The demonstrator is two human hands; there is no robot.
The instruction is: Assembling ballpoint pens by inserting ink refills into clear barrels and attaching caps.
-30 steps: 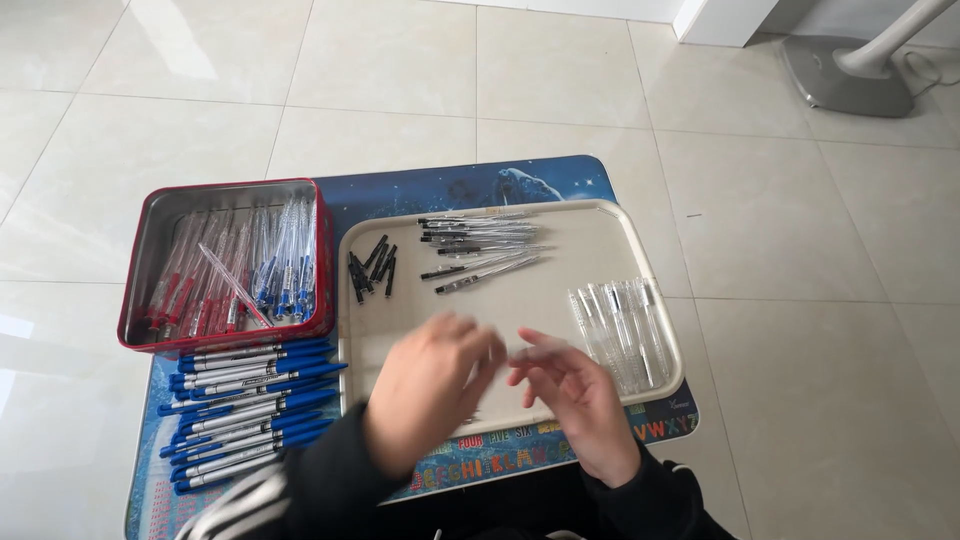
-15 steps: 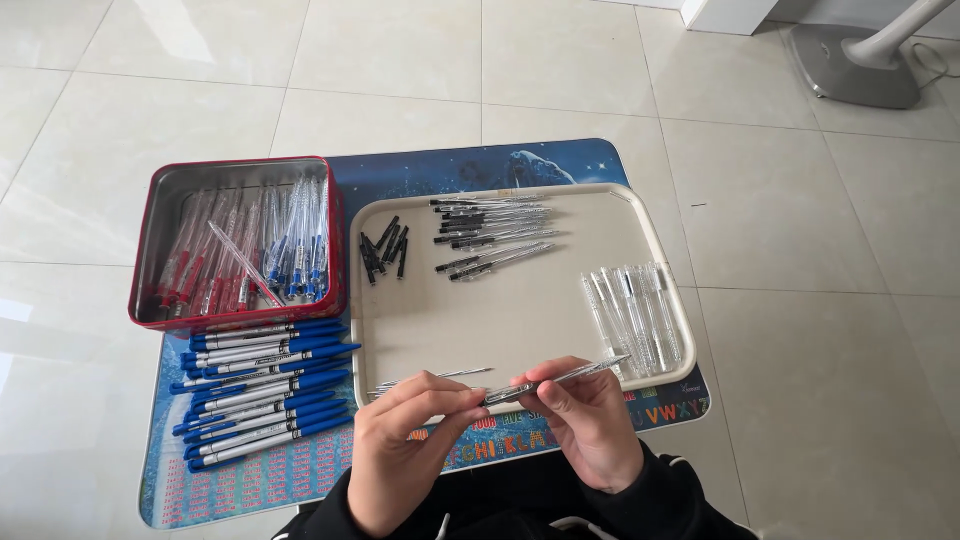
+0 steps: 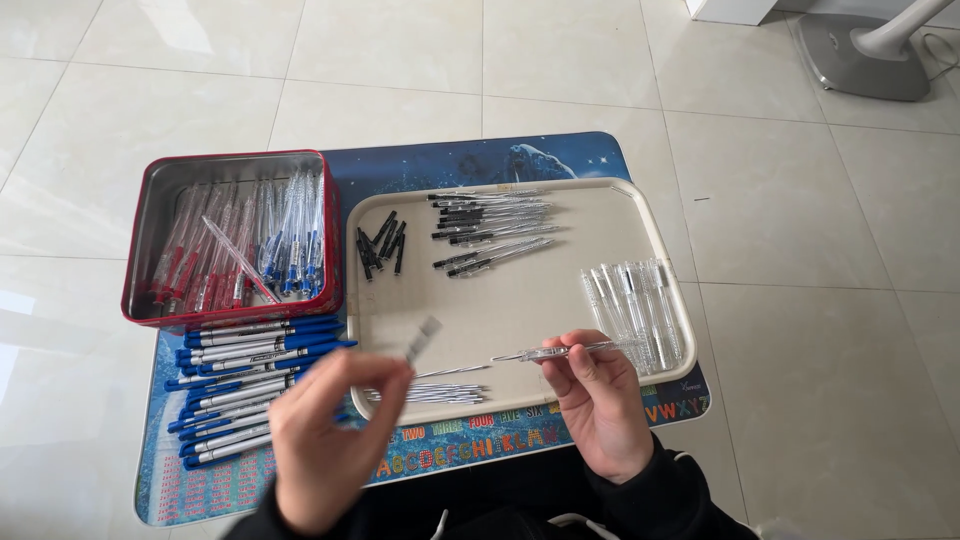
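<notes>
My right hand [image 3: 600, 405] pinches a clear pen barrel [image 3: 580, 350] with its thin tip pointing left, held just above the beige tray [image 3: 520, 300]. My left hand [image 3: 325, 440] is raised near the tray's front left corner and grips a small pale pen part [image 3: 423, 338] between its fingertips; what part it is I cannot tell. On the tray lie black pen caps [image 3: 382, 243], black-ended pen parts [image 3: 492, 230], clear barrels [image 3: 632, 305] and thin refills [image 3: 430, 393].
A red tin [image 3: 140, 250] full of pens stands at the left on a printed blue mat [image 3: 470, 158]. Assembled blue pens [image 3: 245, 375] lie in a heap in front of the tin. A grey fan base [image 3: 860, 50] sits on the tiled floor at top right.
My hands were joined on one pen; now they have drawn apart, the left lifting a small part away to the left while the right keeps the barrel.
</notes>
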